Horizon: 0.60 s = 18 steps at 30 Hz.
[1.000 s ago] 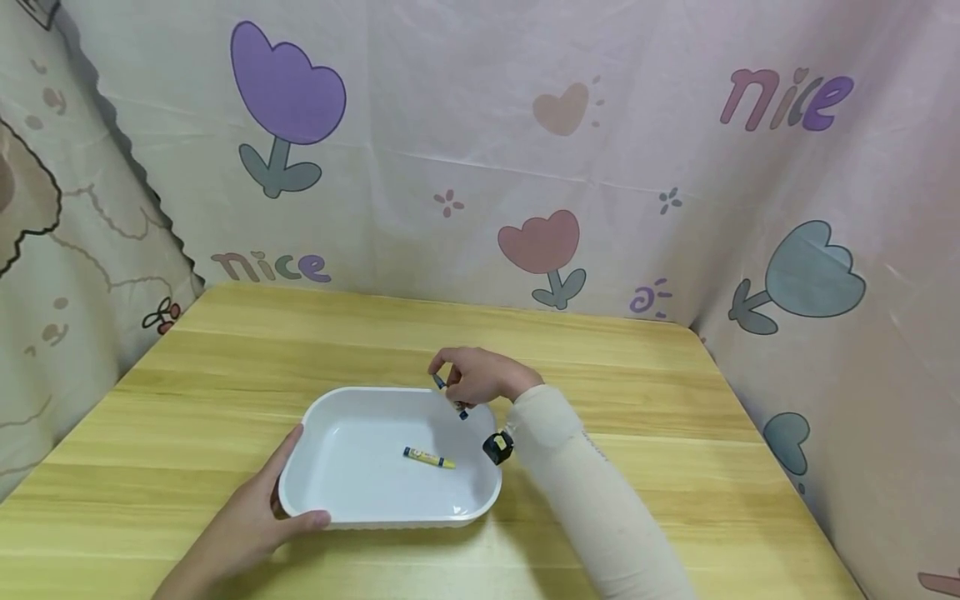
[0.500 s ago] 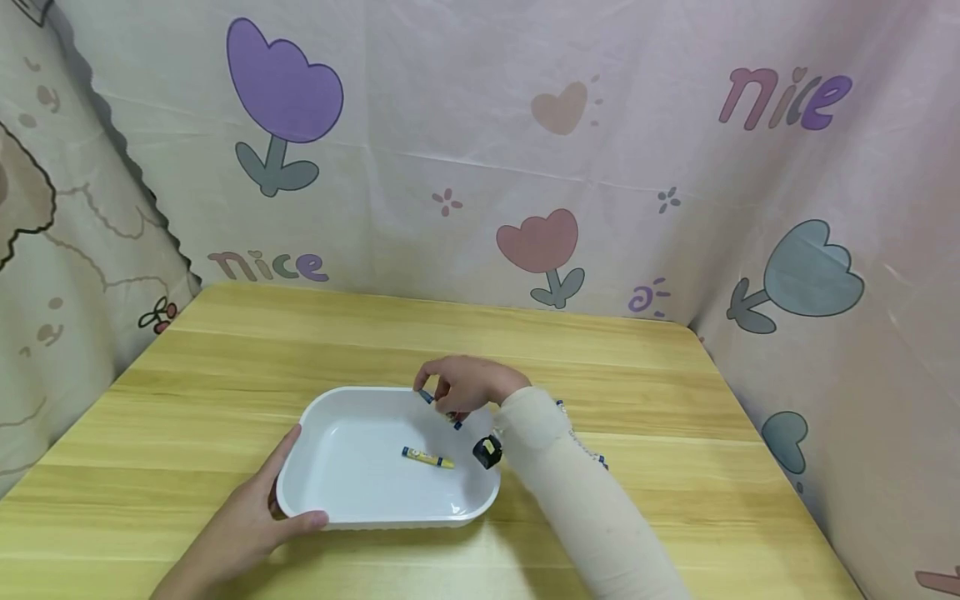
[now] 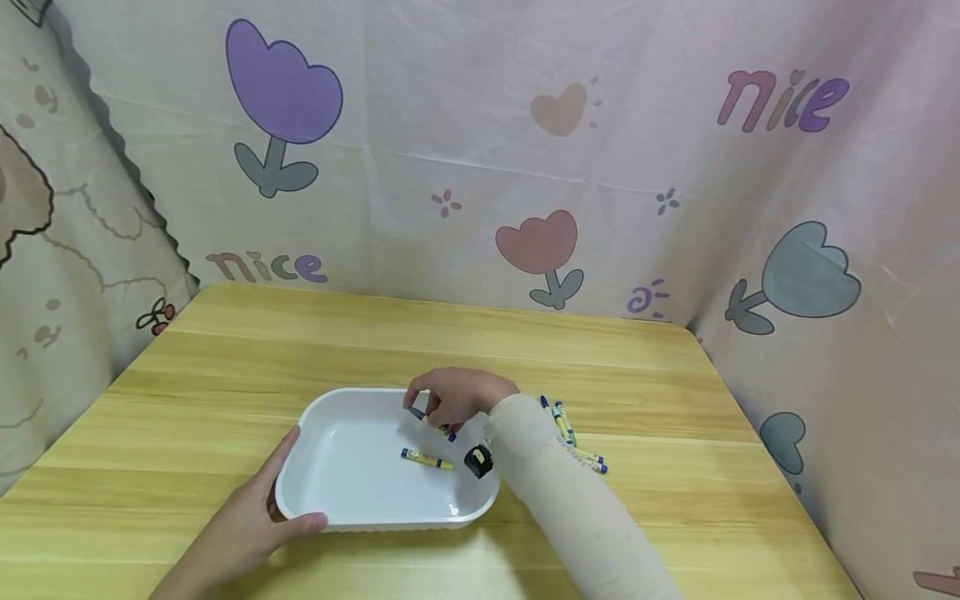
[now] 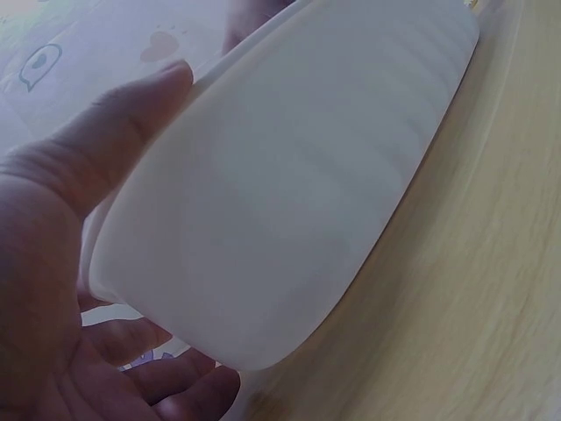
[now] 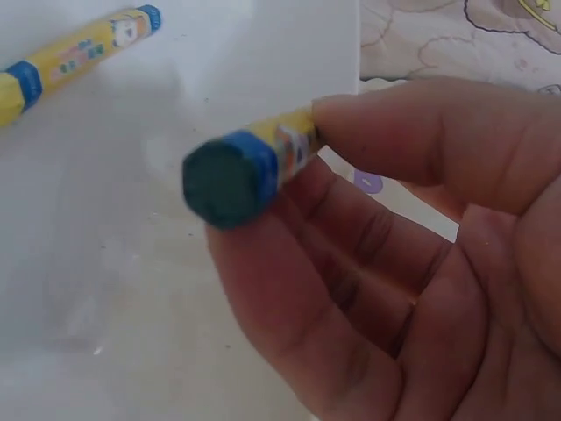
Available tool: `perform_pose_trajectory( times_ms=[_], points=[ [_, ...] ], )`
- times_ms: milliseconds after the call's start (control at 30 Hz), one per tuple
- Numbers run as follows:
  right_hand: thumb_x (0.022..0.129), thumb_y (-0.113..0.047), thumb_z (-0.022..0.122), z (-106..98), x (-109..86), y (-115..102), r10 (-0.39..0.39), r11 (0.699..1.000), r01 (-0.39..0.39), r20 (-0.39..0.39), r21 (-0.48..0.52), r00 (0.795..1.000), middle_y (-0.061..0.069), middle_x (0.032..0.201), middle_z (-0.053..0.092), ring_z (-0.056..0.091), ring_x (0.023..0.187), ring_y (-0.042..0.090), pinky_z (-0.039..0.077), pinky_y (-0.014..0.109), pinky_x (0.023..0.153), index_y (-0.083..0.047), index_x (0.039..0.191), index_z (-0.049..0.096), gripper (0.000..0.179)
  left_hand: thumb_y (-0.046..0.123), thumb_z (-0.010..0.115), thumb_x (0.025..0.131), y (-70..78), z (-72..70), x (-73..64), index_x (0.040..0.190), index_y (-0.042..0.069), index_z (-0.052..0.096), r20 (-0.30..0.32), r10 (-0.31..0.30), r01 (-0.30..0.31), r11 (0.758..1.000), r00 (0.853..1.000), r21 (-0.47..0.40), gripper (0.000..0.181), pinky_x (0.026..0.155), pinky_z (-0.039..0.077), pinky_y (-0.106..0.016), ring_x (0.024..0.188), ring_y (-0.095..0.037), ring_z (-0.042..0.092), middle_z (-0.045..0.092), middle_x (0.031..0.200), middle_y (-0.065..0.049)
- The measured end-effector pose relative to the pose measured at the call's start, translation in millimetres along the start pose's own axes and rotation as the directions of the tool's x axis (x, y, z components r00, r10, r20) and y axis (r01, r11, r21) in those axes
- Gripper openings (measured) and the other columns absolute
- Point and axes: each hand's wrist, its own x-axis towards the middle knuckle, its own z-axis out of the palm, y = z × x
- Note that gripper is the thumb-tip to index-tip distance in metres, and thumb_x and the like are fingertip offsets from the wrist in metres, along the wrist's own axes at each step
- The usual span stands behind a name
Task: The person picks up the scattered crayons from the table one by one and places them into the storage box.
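My right hand [image 3: 457,395] pinches a crayon [image 5: 254,168] with a yellow wrapper and blue bands between thumb and fingers, over the back right part of a white plastic basin [image 3: 352,483]. Inside the basin, on its floor, lies a yellow crayon [image 3: 426,459], apart from the held one. My left hand [image 3: 251,508] grips the basin's left end, thumb on the front rim. The left wrist view shows that thumb along the rim of the basin [image 4: 263,193], with the other fingers curled around its end.
Several crayons [image 3: 564,421] lie in a loose pile on the wooden table [image 3: 660,500], right of the basin and partly behind the right sleeve [image 3: 577,508]. A patterned curtain [image 3: 420,125] hangs behind the table and along both sides.
My right hand has moved left and toward me, carrying its crayon farther over the basin. The pile on the right has come into view from behind the sleeve. My left hand holds still.
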Motion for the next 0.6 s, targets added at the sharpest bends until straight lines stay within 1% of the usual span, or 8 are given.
perform_pose_trajectory(
  times_ms=[200, 400, 600],
  points=[
    [0.092, 0.000, 0.063, 7.6, 0.8, 0.8, 0.024, 0.999, -0.025, 0.016, 0.035, 1.000, 0.006, 0.092, 0.060, 0.061, 0.069, 0.018, 0.055, 0.029, 0.062, -0.018, 0.121, 0.061, 0.034, 0.026, 0.084, 0.075, 0.6, -0.3, -0.5, 0.157, 0.009, 0.005, -0.005, 0.008, -0.008, 1.000, 1.000, 0.011, 0.115, 0.076, 0.050, -0.019, 0.096, -0.011, 0.056, 0.037, 0.143, -0.033],
    [0.092, -0.002, 0.064, 16.2, 3.3, 5.0, 0.087, 0.996, -0.088, 0.027, 0.010, 0.996, 0.004, 0.092, 0.060, 0.061, 0.069, 0.018, 0.054, 0.029, 0.061, -0.023, 0.116, 0.063, 0.032, 0.026, 0.084, 0.076, 0.8, 0.7, 0.0, 0.157, 0.010, 0.005, -0.001, 0.008, -0.008, 1.000, 1.000, -0.004, 0.115, 0.075, 0.051, -0.019, 0.095, -0.012, 0.056, 0.038, 0.142, -0.033],
    [0.090, -0.003, 0.067, 22.3, 8.0, 9.6, 0.087, 0.996, -0.087, 0.041, -0.003, 0.995, 0.003, 0.090, 0.059, 0.060, 0.069, 0.017, 0.054, 0.028, 0.058, -0.023, 0.111, 0.062, 0.030, 0.027, 0.085, 0.075, 0.4, 0.9, 0.0, 0.157, 0.011, 0.005, -0.008, 0.004, -0.004, 1.000, 1.000, 0.023, 0.115, 0.078, 0.049, -0.017, 0.099, -0.013, 0.055, 0.034, 0.146, -0.033]
  ],
)
